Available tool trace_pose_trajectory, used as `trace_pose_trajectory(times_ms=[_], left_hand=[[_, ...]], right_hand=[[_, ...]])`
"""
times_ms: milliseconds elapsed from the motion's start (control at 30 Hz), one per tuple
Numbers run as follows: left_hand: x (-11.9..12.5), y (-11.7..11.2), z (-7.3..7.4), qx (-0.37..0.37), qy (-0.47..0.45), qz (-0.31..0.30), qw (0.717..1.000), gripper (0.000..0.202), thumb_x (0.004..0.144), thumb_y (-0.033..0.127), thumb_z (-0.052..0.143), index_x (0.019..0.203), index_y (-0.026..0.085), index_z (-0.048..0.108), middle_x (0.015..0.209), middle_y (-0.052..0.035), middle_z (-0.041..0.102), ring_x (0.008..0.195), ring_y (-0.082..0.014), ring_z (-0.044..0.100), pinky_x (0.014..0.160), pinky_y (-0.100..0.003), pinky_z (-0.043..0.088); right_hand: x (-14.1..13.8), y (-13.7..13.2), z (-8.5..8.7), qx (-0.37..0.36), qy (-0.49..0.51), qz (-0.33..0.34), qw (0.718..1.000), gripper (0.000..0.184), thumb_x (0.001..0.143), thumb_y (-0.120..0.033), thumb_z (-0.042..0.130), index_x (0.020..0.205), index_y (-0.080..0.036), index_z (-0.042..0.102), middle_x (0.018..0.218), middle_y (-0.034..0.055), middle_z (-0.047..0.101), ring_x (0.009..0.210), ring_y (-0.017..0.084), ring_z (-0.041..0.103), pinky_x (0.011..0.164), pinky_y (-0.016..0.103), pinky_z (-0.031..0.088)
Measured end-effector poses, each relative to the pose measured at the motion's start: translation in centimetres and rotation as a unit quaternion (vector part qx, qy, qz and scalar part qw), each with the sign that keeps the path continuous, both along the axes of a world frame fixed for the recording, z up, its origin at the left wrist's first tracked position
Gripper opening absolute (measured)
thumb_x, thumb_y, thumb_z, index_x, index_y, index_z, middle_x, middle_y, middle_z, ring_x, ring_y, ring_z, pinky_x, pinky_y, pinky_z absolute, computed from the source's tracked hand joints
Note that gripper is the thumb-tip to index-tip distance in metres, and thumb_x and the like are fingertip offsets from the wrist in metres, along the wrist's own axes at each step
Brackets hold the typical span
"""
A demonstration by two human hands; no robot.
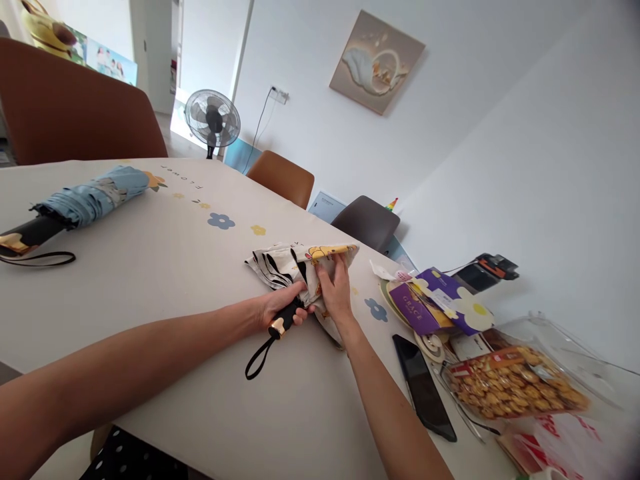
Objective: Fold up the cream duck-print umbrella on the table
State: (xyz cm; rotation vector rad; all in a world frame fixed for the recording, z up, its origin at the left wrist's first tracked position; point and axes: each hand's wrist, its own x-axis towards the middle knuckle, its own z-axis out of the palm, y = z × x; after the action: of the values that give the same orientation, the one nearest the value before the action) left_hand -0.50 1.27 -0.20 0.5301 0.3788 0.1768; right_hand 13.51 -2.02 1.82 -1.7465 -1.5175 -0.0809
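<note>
A folded white umbrella (pixel 287 263) with black and yellow print lies near the middle of the table (pixel 165 267). My left hand (pixel 283 303) is closed round its black handle, whose wrist strap (pixel 259 360) trails toward me. My right hand (pixel 336 288) presses and grips the canopy folds just right of the handle. A second folded umbrella (pixel 87 200), light blue with a black handle, lies at the table's far left, away from both hands.
A black phone (pixel 424 388) lies right of my right forearm. Beyond it are a purple box (pixel 425 303) on a plate, a bag of snacks (pixel 515 383) and a clear container. Brown chairs (pixel 283 177) stand behind the table, and a fan (pixel 213 121) further back.
</note>
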Motion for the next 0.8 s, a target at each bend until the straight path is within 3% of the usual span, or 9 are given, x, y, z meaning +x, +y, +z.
trace_pose_trajectory(times_ms=[100,267,500,600,667,733,800], left_hand=[[-0.2,-0.1,0.2,-0.005,-0.002,-0.008,1.0,0.018,0.084,0.033,0.042,0.083,0.016,0.046,0.065,-0.0019,0.05,0.04,-0.0028,0.033,0.034,-0.012,0.029],[-0.3,0.2,0.1,-0.03,-0.012,-0.039,0.999,0.022,0.076,0.035,0.052,0.079,0.013,0.048,0.067,-0.0033,0.051,0.041,-0.0036,0.036,0.035,-0.014,0.032],[-0.5,-0.1,0.6,0.02,0.014,-0.033,0.999,0.033,0.066,0.036,0.071,0.077,0.015,0.048,0.065,0.0002,0.051,0.041,-0.0017,0.037,0.035,-0.013,0.032],[-0.4,-0.1,0.4,0.027,0.02,-0.041,0.999,0.032,0.065,0.034,0.072,0.076,0.015,0.048,0.063,0.002,0.048,0.041,-0.0012,0.037,0.034,-0.012,0.032],[-0.2,0.0,0.3,0.011,0.013,-0.039,0.999,0.027,0.069,0.031,0.067,0.075,0.014,0.048,0.061,0.0025,0.047,0.04,-0.0012,0.037,0.034,-0.011,0.032],[-0.2,0.1,0.2,-0.022,0.008,-0.039,0.999,0.021,0.073,0.03,0.061,0.074,0.014,0.047,0.06,0.0025,0.045,0.039,-0.0012,0.035,0.033,-0.011,0.031],[-0.2,0.2,0.3,-0.06,0.012,-0.045,0.997,0.021,0.077,0.031,0.054,0.071,0.014,0.045,0.058,0.0027,0.043,0.039,-0.001,0.034,0.032,-0.011,0.031]], right_hand=[[1.2,0.5,-0.2,-0.001,-0.005,-0.004,1.0,0.058,0.085,-0.045,0.039,0.134,-0.016,0.034,0.142,0.0109,0.03,0.132,0.021,0.021,0.106,0.039,0.02],[2.2,2.1,0.5,-0.066,-0.045,-0.018,0.997,0.067,0.083,-0.053,0.037,0.139,-0.018,0.028,0.146,0.0096,0.023,0.135,0.023,0.014,0.107,0.044,0.013],[2.8,6.0,2.1,-0.206,-0.108,-0.016,0.972,0.064,0.081,-0.058,0.034,0.133,-0.022,0.038,0.144,0.0089,0.03,0.133,0.028,0.018,0.103,0.054,0.009],[2.5,7.3,2.5,-0.273,-0.147,0.008,0.951,0.057,0.079,-0.059,0.039,0.12,-0.022,0.053,0.133,0.0101,0.046,0.125,0.031,0.032,0.099,0.055,0.012],[2.1,8.1,2.4,-0.324,-0.153,0.021,0.933,0.046,0.076,-0.057,0.046,0.1,-0.023,0.065,0.113,0.0093,0.06,0.112,0.031,0.045,0.098,0.054,0.013],[1.5,8.7,2.1,-0.352,-0.136,0.015,0.926,0.037,0.072,-0.054,0.054,0.078,-0.021,0.068,0.09,0.0076,0.068,0.097,0.03,0.055,0.097,0.053,0.016],[0.9,9.1,1.7,-0.339,-0.117,-0.004,0.933,0.031,0.071,-0.049,0.057,0.071,-0.019,0.067,0.082,0.0066,0.068,0.09,0.028,0.058,0.096,0.049,0.021]])
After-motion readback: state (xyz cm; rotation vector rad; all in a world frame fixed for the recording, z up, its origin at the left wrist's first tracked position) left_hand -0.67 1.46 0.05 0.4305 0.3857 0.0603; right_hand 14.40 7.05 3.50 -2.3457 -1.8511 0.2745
